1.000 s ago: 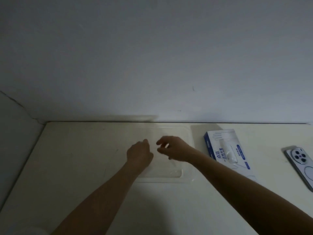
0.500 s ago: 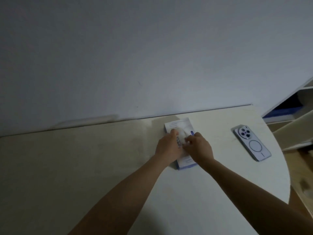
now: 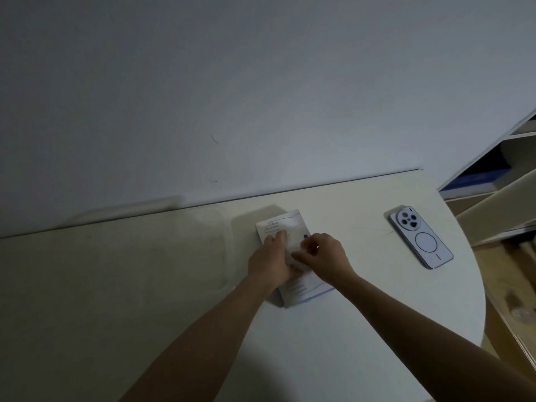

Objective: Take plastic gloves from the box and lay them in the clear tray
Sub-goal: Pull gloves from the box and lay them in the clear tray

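The left hand (image 3: 271, 264), laid flat, and the right hand (image 3: 326, 256), grip unclear, are brought to the white-and-blue cardboard box (image 3: 301, 291) from the clear plastic tray (image 3: 225, 250) left of it, for another glove.

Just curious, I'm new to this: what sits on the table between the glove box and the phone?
Nothing. In the head view, the table between the box and the phone is bare, save a faint mark.

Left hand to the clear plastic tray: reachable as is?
Probably yes. The left hand rests on the white-and-blue glove box; the clear plastic tray lies just to its left, nothing between.
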A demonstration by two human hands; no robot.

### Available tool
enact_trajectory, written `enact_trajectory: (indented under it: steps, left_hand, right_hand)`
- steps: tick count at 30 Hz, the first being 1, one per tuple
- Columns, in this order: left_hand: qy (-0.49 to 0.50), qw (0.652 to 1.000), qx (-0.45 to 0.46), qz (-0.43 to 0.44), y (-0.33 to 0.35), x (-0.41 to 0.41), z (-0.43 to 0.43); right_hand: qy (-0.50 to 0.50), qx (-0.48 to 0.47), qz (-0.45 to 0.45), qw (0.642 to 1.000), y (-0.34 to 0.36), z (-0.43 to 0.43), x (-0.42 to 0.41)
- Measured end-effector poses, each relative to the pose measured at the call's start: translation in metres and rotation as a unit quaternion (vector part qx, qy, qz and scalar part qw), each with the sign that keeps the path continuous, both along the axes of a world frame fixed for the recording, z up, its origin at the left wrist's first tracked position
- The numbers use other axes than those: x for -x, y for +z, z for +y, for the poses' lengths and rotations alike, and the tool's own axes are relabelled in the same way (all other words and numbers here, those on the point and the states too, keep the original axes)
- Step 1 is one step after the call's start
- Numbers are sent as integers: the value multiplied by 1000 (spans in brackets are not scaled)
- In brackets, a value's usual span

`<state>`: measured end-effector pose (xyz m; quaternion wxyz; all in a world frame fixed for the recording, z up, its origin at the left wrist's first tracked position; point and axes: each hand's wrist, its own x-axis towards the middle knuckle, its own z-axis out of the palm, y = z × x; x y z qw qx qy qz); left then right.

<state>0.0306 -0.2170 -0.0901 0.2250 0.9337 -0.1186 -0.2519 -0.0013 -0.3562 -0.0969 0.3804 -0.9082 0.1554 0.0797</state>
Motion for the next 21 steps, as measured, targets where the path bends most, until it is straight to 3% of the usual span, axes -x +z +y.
enact_trajectory:
  steps: [3, 10, 13, 15, 17, 21]
  left_hand:
    - [11, 1000, 2, 9, -2, -1, 0]
    - [19, 999, -33, -3, -4, -2, -6]
    - [22, 999, -32, -1, -6, -3, -8]
    - [29, 999, -25, 8, -7, -2, -8]
    - [30, 999, -23, 26, -8, -3, -8]
    - [18, 999, -29, 9, -10, -4, -9]
  right_hand:
    - [15, 7, -5, 1000, 2, 4, -8]
    - [-54, -131, -102, 985, 13, -1, -5]
    - [-47, -166, -57, 983, 9, -4, 0]
    - [5, -101, 2, 995, 7, -7, 1]
    - [32, -29, -16, 999, 8, -7, -3]
    - [-26, -97, -100, 990, 21, -4, -10]
